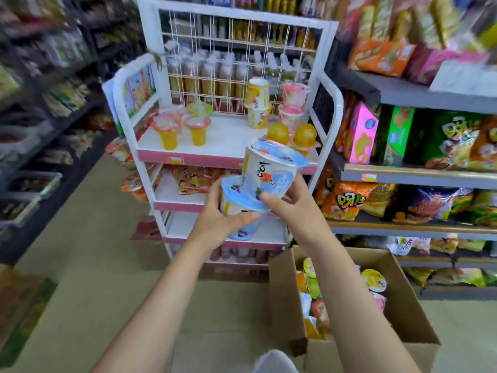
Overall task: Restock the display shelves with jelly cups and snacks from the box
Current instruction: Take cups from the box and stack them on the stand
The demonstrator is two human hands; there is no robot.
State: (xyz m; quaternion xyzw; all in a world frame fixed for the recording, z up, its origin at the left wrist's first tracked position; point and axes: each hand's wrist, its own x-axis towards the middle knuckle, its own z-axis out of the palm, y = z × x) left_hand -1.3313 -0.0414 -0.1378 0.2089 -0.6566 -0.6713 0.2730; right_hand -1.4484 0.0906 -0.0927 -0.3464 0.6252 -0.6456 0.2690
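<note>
Two blue-lidded blueberry jelly cups are stacked in my hands in front of the white and pink display rack (228, 157). My left hand (215, 219) grips the lower cup (242, 200) from the left. My right hand (293, 205) holds the upper cup (269, 168), which tilts to the right. The rack's top shelf carries yellow cone jellies (168, 133), stacked yellow cups (258, 106), pink cups (291, 106) and two orange dome jellies (304, 135). The open cardboard box (403, 305) at the lower right holds several more cups and snacks.
Grey store shelves (419, 176) with snack bags and boxes stand to the right of the rack. Dark, blurred shelving (40, 103) lines the left side. Tan floor (107, 265) lies between them. Snack bags (193, 179) fill the rack's second shelf.
</note>
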